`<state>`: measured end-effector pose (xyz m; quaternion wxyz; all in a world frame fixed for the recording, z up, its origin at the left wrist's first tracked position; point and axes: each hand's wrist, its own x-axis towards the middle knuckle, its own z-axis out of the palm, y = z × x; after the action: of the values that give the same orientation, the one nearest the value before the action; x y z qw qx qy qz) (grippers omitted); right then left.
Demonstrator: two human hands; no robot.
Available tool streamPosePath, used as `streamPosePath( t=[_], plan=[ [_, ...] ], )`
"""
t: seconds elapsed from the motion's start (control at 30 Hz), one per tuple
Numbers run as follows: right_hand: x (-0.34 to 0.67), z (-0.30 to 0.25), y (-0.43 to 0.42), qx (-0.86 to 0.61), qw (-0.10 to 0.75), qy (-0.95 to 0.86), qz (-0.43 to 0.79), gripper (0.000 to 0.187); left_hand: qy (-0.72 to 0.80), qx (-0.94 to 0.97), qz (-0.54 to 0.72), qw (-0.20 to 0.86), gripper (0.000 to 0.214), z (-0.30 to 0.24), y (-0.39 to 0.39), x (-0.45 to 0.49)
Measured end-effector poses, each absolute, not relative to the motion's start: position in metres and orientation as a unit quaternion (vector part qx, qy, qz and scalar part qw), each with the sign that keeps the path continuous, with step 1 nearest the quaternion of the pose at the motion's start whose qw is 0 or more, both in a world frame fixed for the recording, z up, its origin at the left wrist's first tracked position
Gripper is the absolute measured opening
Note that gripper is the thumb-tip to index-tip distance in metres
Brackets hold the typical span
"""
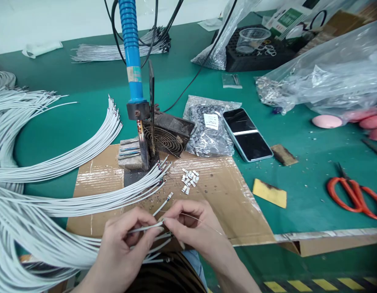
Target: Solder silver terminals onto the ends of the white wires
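My left hand [123,248] is closed round a bundle of thin white wires [54,240] near the front edge of a taped cardboard sheet [225,195]. My right hand [191,228] pinches the tip of one of those wires, right beside the left fingers; a fine strand of solder wire [207,224] trails from it to the right. One wire with a small white connector [169,197] sticks up just above the hands. A heap of small white connectors [190,179] lies on the cardboard beyond them.
A soldering iron in a stand [142,138] with a blue hose [130,49] and a small fan [165,136] stands behind. White wire bundles [69,158] fan out left. A phone [247,134], bagged parts [207,130], sponges [269,193], orange scissors [356,195] and plastic bags [325,81] lie right.
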<state>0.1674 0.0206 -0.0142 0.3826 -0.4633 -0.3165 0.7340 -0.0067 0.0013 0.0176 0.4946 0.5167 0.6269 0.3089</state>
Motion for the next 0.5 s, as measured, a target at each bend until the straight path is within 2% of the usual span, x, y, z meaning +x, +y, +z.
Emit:
streamPosePath(
  t=[0.1, 0.33, 0.5],
  plan=[
    [0.168, -0.006, 0.026, -0.490, 0.391, -0.369, 0.686, 0.021, 0.608, 0.577, 0.318, 0.442, 0.019, 0.015, 0.001, -0.007],
    [0.159, -0.016, 0.020, -0.442, 0.494, -0.378, 0.647, 0.008, 0.614, 0.472, 0.343, 0.531, 0.026, 0.014, 0.005, -0.012],
    [0.155, -0.015, 0.019, -0.449, 0.500, -0.396, 0.626, 0.008, 0.609, 0.460, 0.346, 0.546, 0.026, 0.015, 0.004, -0.012]
  ],
)
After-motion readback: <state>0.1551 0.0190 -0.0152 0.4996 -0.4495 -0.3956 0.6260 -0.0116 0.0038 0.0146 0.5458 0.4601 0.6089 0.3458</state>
